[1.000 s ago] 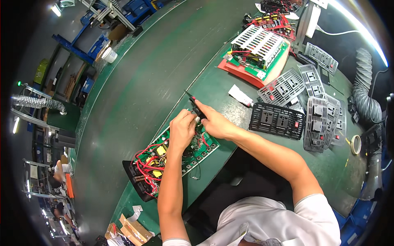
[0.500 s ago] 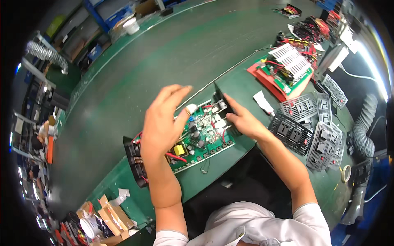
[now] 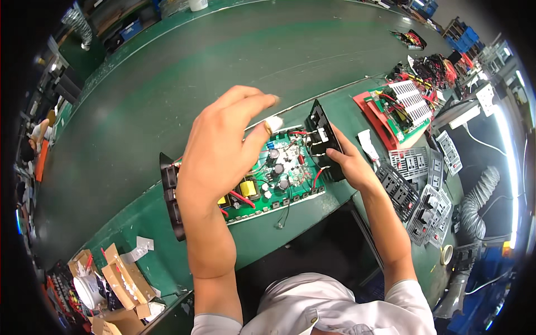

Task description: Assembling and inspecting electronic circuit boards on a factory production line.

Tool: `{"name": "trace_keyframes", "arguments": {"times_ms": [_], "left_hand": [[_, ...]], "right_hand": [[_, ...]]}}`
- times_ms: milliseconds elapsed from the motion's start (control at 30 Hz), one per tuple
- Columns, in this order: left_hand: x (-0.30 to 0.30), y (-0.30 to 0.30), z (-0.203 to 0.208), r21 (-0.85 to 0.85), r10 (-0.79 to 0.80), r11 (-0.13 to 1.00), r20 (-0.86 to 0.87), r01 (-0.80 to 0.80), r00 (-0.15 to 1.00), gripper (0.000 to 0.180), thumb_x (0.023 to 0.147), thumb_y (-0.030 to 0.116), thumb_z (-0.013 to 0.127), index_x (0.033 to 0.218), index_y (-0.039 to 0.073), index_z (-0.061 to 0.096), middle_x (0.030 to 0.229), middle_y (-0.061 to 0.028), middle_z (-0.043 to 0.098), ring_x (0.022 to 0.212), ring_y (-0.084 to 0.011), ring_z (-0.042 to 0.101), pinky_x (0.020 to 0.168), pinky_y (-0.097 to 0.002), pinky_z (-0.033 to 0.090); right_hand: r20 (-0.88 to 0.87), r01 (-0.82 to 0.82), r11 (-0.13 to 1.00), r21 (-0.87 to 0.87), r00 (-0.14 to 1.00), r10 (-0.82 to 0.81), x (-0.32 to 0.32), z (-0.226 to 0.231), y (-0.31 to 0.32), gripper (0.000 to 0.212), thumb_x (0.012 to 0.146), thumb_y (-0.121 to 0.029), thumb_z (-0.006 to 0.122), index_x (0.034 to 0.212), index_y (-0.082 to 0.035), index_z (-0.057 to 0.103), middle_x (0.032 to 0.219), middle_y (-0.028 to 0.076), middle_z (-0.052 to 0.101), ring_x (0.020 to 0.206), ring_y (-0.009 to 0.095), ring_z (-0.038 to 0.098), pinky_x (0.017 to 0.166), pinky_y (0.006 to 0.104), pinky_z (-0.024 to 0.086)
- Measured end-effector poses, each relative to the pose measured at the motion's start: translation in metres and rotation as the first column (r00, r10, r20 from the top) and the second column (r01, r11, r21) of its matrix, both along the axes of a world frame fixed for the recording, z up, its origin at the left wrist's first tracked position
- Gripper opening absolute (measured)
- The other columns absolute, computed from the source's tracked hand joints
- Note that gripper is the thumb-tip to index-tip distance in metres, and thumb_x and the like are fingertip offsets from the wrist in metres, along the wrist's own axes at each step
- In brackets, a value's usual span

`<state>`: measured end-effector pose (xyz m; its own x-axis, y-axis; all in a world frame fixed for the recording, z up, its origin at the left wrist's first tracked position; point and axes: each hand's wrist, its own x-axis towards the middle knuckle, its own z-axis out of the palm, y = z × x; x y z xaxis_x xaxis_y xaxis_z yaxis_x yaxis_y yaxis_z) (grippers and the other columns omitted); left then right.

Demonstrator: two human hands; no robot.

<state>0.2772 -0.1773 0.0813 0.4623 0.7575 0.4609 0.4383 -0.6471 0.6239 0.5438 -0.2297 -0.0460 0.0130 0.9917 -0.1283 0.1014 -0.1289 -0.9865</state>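
A green circuit board (image 3: 304, 192) lies on the bench, crowded with capacitors, red wires and a yellow-wrapped transformer (image 3: 249, 188). My right hand (image 3: 353, 162) grips a black end panel (image 3: 320, 124), standing upright at the board's right end; wires run between panel and board. Above the board hovers my left hand (image 3: 223, 142), its fingers apart and nothing held between them. A white covering (image 3: 273, 123) shows at its thumb tip. Another black end piece (image 3: 171, 195) stands at the board's left end, partly hidden behind my left wrist.
On the right, grey and black slotted socket panels (image 3: 430, 209) lie in a pile near a roll of tape (image 3: 446, 254). Behind them sits another board with a white finned cover (image 3: 410, 103) on red pieces, beside tangled wires. Cardboard boxes (image 3: 125, 276) stand at lower left.
The view has shifted. My left hand stays raised over the board, its fingers still apart. My right hand keeps its hold on the black end panel, which now tilts a little outward.
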Motion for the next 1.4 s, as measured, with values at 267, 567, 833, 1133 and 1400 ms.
{"name": "trace_keyframes", "arguments": {"times_ms": [267,567,833,1133,1400], "left_hand": [[-0.006,0.004,-0.009,0.044,0.016,0.999,0.027,-0.017,1.0,0.023,0.081,0.008,0.061,0.102,0.0,0.067,0.103,-0.0143,0.065,0.093,-0.0347,0.063,0.082,-0.0394,0.049],[-0.004,0.005,-0.006,0.0,-0.044,0.999,-0.04,0.044,0.998,0.015,0.085,0.008,0.062,0.095,-0.002,0.067,0.104,-0.0109,0.066,0.087,-0.0216,0.064,0.068,-0.0312,0.048],[0.015,0.0,-0.016,0.074,-0.103,0.991,-0.083,0.109,0.991,0.03,0.076,-0.003,0.053,0.103,0.001,0.067,0.105,-0.0154,0.064,0.095,-0.0356,0.062,0.083,-0.0428,0.049],[0.026,-0.009,-0.024,-0.132,-0.21,0.974,-0.236,0.183,0.949,0.042,0.075,0.007,0.062,0.116,0.004,0.062,0.108,-0.0151,0.064,0.095,-0.0363,0.062,0.084,-0.0419,0.049],[0.026,-0.005,-0.017,-0.129,-0.187,0.979,-0.25,0.159,0.95,0.039,0.076,0.006,0.061,0.115,0.001,0.061,0.107,-0.0172,0.064,0.096,-0.0369,0.062,0.084,-0.0405,0.049]], "right_hand": [[0.664,-0.197,0.802,0.564,0.685,-0.298,-0.042,0.037,-0.049,0.062,0.081,0.0,0.067,0.138,-0.005,0.045,0.15,0.028,0.027,0.137,0.046,0.031,0.111,0.0471,0.031],[0.912,-0.743,0.636,0.207,0.383,0.151,-0.076,0.012,-0.08,0.012,0.083,-0.013,0.062,0.094,-0.007,0.06,0.149,0.019,0.035,0.14,0.039,0.03,0.112,0.0603,0.025],[0.388,-0.065,0.956,0.285,0.92,-0.054,-0.053,0.018,-0.042,0.01,0.09,-0.003,0.061,0.098,0.0,0.055,0.09,0.01,0.063,0.079,0.018,0.061,0.072,0.0316,0.049],[0.506,-0.245,0.881,0.405,0.862,0.007,-0.054,0.014,-0.057,0.017,0.087,0.003,0.06,0.103,0.0,0.057,0.09,0.016,0.063,0.082,0.033,0.064,0.071,0.0378,0.051],[0.673,-0.411,0.821,0.397,0.738,0.044,-0.056,0.0,-0.087,0.027,0.072,0.005,0.061,0.096,-0.006,0.057,0.091,0.011,0.058,0.085,0.032,0.056,0.074,0.0407,0.047]]}}
